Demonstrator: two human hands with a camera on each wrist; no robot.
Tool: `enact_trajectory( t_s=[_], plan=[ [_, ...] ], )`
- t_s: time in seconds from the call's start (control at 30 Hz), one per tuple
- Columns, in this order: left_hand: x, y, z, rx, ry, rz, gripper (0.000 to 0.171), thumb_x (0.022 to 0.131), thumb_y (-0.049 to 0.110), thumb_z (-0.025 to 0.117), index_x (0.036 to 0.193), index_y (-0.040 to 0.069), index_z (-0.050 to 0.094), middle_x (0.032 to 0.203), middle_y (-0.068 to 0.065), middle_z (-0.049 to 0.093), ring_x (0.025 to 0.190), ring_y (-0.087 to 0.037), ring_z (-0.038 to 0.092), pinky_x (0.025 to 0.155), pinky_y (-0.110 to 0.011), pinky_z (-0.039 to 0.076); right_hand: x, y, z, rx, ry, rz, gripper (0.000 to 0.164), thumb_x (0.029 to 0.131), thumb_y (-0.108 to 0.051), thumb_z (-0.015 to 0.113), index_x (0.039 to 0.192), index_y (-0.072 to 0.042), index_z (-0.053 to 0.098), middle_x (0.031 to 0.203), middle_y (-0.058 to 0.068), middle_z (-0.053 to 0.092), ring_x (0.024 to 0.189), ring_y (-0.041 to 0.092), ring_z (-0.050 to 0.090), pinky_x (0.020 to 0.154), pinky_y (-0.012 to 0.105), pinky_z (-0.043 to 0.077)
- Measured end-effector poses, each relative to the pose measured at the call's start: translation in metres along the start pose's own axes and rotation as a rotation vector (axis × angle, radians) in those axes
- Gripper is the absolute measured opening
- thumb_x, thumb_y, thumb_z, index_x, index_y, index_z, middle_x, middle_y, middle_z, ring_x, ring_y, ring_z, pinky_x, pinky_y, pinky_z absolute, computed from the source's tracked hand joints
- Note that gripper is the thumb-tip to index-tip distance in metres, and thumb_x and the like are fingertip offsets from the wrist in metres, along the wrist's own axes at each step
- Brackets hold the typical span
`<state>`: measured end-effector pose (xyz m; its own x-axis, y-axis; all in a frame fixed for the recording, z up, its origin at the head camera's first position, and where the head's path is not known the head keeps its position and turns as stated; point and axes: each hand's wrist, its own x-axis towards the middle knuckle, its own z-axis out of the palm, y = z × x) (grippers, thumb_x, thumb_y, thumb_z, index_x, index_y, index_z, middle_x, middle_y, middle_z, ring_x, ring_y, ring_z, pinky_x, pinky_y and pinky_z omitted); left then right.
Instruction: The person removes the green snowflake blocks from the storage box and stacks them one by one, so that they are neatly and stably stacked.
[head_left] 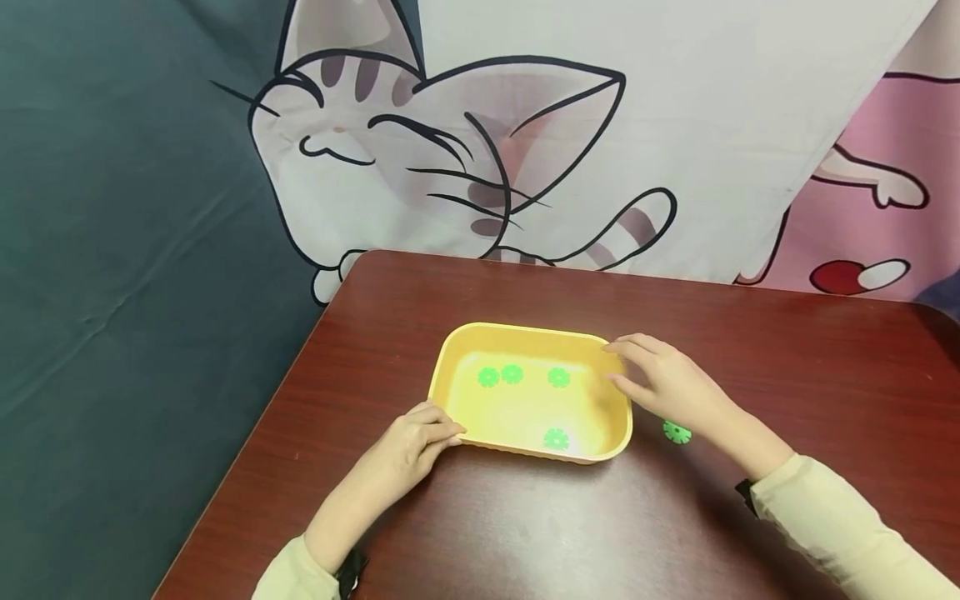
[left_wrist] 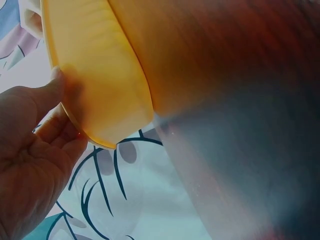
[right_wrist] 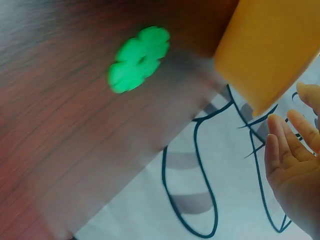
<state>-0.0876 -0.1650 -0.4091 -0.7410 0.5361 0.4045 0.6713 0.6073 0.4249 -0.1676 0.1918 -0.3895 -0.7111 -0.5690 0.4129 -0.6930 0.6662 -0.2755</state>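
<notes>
A yellow plastic basin (head_left: 517, 408) stands on the table, with several green flower-shaped discs (head_left: 558, 377) lying flat on its bottom. My left hand (head_left: 420, 442) pinches the basin's near-left rim between thumb and fingers; the left wrist view shows the thumb against the basin's wall (left_wrist: 107, 75). At the other end, my right hand (head_left: 671, 379) is spread over the right rim, thumb and fingers apart with nothing between them. In the right wrist view its fingers (right_wrist: 282, 140) look apart from the basin. One more green disc (right_wrist: 140, 60) lies on the table, partly beneath my right wrist in the head view.
The dark red-brown wooden table (head_left: 525, 533) has its left edge running down beside my left arm. Behind it hangs a cloth printed with a cartoon cat (head_left: 450, 150). Grey-green cloth (head_left: 135, 250) covers the left side.
</notes>
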Motion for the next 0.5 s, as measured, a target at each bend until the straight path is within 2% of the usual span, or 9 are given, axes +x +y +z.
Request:
enact_trajectory(
  t_s=[0.17,0.5],
  plan=[
    [-0.003,0.002,-0.001,-0.001,-0.013,-0.017,0.012,0.083,0.009,0.069,0.094,0.005,0.073,0.085,0.003,0.063,0.084,-0.010,0.057,0.072,-0.015,0.050,0.014,-0.006,0.010,0.023,-0.036,-0.009,0.036,0.080,-0.018,0.074,0.111,-0.004,0.063,0.105,0.006,0.062,0.099,0.022,0.059,0.085,0.040,0.049],
    [-0.001,0.000,0.001,0.022,0.017,0.038,0.012,0.081,0.007,0.071,0.091,0.002,0.073,0.081,0.001,0.064,0.081,-0.012,0.057,0.070,-0.015,0.049,0.029,-0.013,0.028,0.095,-0.244,0.020,0.039,0.081,-0.021,0.074,0.112,-0.002,0.061,0.109,0.008,0.059,0.095,0.021,0.058,0.082,0.038,0.050]
  ],
)
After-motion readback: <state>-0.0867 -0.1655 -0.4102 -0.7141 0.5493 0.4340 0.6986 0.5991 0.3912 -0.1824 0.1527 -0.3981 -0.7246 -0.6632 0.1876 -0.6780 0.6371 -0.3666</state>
